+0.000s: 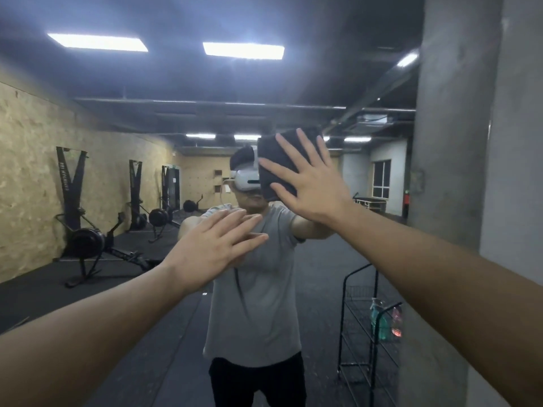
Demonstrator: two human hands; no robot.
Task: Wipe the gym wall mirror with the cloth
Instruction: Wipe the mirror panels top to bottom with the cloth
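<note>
Up close, the gym wall mirror [123, 201] fills nearly the whole view, and both bare hands are raised flat against it. One cloth [282, 164] is in play: dark, folded into a rough rectangle, its long axis running up and down with a slight lean, its upper edge tipped toward the right. It sits high on the glass, just right of centre, covering part of the reflected person's head.

The right hand [316, 189] presses the cloth to the mirror with fingers straight and spread wide; nothing is curled round it, so the grip is a flat-palmed press, not a pinch. The left hand [211, 248] lies lower and to the left, fingers straight and close together, pointing up and to the right, touching the glass with nothing in it.

In the reflection stands one person in a grey T-shirt [258, 304] and dark trousers, wearing a white headset [245, 180]. Three rowing machines [85, 239] line the board-clad wall on the left (the farthest ones are small and hazy). One black wire rack [361, 327] stands at lower right, holding two bottles: one green [379, 318], one reddish [396, 321]. Two large ceiling light panels [244, 49] glow overhead, with smaller ones farther back. A grey concrete pillar [458, 142] borders the mirror on the right.
</note>
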